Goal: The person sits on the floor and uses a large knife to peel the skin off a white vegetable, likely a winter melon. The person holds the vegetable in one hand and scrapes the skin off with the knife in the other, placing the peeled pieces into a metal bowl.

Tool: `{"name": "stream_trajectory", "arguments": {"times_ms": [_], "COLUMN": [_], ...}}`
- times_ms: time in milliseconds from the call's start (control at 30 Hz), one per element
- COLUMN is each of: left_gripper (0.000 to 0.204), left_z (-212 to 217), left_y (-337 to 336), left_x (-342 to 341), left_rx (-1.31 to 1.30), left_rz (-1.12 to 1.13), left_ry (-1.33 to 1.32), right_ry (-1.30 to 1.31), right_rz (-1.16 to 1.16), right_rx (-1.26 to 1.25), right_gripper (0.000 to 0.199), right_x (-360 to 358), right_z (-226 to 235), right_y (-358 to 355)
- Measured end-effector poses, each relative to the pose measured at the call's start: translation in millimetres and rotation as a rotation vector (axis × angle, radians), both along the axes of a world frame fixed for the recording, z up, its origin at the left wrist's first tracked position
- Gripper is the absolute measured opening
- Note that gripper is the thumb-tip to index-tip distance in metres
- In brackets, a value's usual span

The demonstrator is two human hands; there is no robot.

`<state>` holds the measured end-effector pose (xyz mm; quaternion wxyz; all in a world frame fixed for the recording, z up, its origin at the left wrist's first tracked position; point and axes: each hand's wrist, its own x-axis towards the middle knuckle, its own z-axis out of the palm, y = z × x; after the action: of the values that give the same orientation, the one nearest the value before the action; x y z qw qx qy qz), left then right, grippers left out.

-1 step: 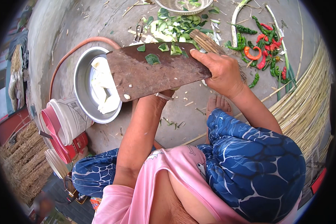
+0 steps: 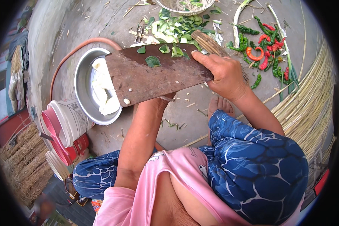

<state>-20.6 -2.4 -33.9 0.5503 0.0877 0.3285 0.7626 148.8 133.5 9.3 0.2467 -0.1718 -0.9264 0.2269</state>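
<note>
My right hand (image 2: 226, 75) grips the right end of a dark brown, worn chopping board (image 2: 150, 81), thumb on its top face. Several green peel scraps (image 2: 153, 61) lie toward the board's far edge, and a few pale seeds (image 2: 126, 101) near its lower left corner. My left forearm (image 2: 142, 139), with a bracelet at the wrist, reaches under the board, which hides my left hand. By the board's left end stands a silver metal basin (image 2: 81, 90) holding white peeled pieces (image 2: 101, 88). Behind my right hand lies a straw brush (image 2: 209, 43).
Green peelings (image 2: 179, 28) are heaped beyond the board, below a pale woven basket (image 2: 185, 10). Red and green peppers (image 2: 265, 45) and long green onions lie at far right. Dry stalks (image 2: 303, 101) spread along the right. White and pink buckets (image 2: 69, 122) stand left, near an orange hose (image 2: 64, 56).
The board has shifted very slightly left and its far edge a little down, carrying the scraps with it. My right hand has moved slightly along with it.
</note>
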Motion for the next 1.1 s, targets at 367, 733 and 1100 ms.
{"name": "stream_trajectory", "arguments": {"times_ms": [367, 733, 1100], "left_gripper": [0.061, 0.074, 0.055], "left_z": [30, 68, -5], "left_y": [-27, 35, -9], "left_x": [-4, 25, -16], "left_rx": [-0.260, -0.489, -0.048], "left_rz": [-0.008, -0.195, -0.115], "left_ry": [-0.006, 0.008, -0.320], "right_ry": [0.009, -0.178, 0.003], "right_rz": [0.075, -0.146, -0.031], "right_rx": [-0.020, -0.358, -0.160], "right_gripper": [0.070, 0.050, 0.052], "right_x": [0, -1, 3], "right_z": [8, -24, 1], "right_y": [-12, 16, -14]}}
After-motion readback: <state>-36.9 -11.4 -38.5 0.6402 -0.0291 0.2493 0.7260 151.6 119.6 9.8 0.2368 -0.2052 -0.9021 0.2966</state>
